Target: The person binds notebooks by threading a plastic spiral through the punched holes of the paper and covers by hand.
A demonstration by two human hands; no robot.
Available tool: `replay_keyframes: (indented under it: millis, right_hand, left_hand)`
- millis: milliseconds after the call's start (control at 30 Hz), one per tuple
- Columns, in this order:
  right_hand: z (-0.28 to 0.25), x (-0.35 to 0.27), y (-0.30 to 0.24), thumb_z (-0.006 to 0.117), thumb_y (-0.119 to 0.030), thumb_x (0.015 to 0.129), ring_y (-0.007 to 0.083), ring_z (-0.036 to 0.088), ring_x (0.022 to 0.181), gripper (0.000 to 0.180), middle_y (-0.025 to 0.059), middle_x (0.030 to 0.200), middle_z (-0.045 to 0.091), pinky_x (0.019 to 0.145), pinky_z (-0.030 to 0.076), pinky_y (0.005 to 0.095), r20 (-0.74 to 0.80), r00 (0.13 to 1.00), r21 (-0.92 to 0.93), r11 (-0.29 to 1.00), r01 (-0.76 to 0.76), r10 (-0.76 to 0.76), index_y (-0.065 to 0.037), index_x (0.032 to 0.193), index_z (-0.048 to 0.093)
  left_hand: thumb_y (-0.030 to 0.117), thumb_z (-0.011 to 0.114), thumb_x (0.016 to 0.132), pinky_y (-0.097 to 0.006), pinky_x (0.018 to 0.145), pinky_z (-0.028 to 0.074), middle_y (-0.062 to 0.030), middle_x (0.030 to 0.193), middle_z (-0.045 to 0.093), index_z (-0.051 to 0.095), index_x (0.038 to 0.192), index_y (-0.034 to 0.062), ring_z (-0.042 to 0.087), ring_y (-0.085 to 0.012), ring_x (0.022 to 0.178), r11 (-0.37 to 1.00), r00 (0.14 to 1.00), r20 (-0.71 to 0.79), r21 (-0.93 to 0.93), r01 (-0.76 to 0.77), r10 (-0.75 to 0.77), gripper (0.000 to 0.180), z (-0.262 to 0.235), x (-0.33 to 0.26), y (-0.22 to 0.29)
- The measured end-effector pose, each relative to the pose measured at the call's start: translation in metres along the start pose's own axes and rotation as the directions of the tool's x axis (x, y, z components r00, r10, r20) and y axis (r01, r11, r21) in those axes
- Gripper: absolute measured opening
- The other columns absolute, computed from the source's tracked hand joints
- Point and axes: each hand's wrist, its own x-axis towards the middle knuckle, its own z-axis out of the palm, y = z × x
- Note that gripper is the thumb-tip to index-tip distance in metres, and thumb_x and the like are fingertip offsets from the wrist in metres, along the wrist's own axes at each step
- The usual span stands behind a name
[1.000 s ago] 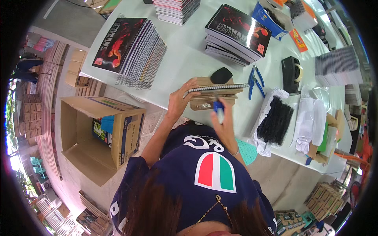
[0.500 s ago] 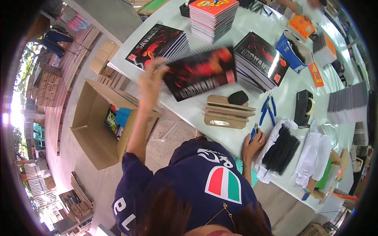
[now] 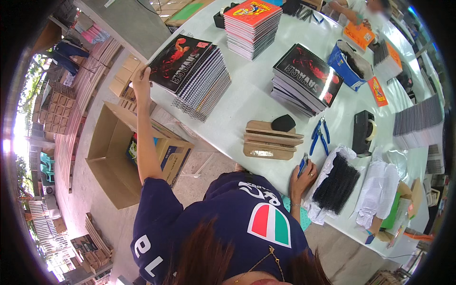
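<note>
My left hand (image 3: 141, 80) reaches far left and rests on the near corner of the top spiral notebook, black with a red figure, on a slanted stack (image 3: 194, 76). My right hand (image 3: 304, 173) lies at the table's near edge, fingers closed on a small blue tool. A wooden jig (image 3: 270, 141) of stacked slats sits just left of it, with a black pad (image 3: 283, 123) on top. Blue pliers (image 3: 320, 135) lie beyond the right hand.
On the white table (image 3: 247, 99) stand a second black notebook stack (image 3: 307, 79), a red-covered stack (image 3: 251, 26), a black tape dispenser (image 3: 363, 132), bags of black (image 3: 335, 183) and white spiral coils (image 3: 380, 190). An open cardboard box (image 3: 118, 156) stands on the floor at left. Another person's hand (image 3: 354, 16) works at the far edge.
My left hand carried a black notebook from the wooden jig over to the left stack and set it on top. My right hand dropped to the table's near edge with the blue tool.
</note>
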Motion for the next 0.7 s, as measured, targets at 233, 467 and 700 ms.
replay_keyframes:
  millis: [233, 467, 700]
  right_hand:
    - [-0.013, 0.023, -0.017, 0.058, -0.019, 0.093, 0.0384, 0.042, 0.121, 0.044, 0.0218, 0.129, 0.047, 0.106, 0.029, 0.0451, -0.06, 0.99, 0.208, 0.972, -0.113, 0.128, 0.001, 0.132, 0.048]
    - [-0.036, 0.126, -0.05, 0.053, -0.019, 0.097, 0.0366, 0.043, 0.122, 0.041, 0.0199, 0.128, 0.05, 0.104, 0.031, 0.0449, -0.247, 0.969, 0.238, 0.97, 0.042, 0.019, 0.0, 0.132, 0.047]
    - [-0.044, 0.229, -0.071, 0.051, -0.029, 0.1, 0.0231, 0.051, 0.103, 0.047, 0.0169, 0.118, 0.053, 0.089, 0.041, 0.0348, -0.281, 0.949, 0.528, 0.849, 0.026, 0.145, 0.001, 0.136, 0.046]
  left_hand:
    - [0.033, 0.063, 0.092, -0.024, 0.069, 0.036, 0.0008, 0.101, 0.067, 0.066, 0.12, 0.008, 0.055, -0.0076, 0.085, 0.991, 0.995, 0.061, 0.102, -0.085, 0.079, 0.038, -0.012, 0.009, -0.033]
    - [0.038, 0.061, 0.093, -0.027, 0.081, 0.039, -0.0022, 0.109, 0.067, 0.066, 0.121, 0.0087, 0.056, -0.0117, 0.095, 0.993, 0.996, 0.074, 0.114, 0.041, -0.049, 0.041, -0.008, -0.005, -0.015]
    - [0.036, 0.061, 0.093, -0.027, 0.078, 0.041, -0.0017, 0.107, 0.067, 0.066, 0.12, 0.0091, 0.057, -0.011, 0.094, 0.999, 0.993, 0.108, 0.025, 0.036, -0.039, 0.039, -0.01, -0.006, -0.02]
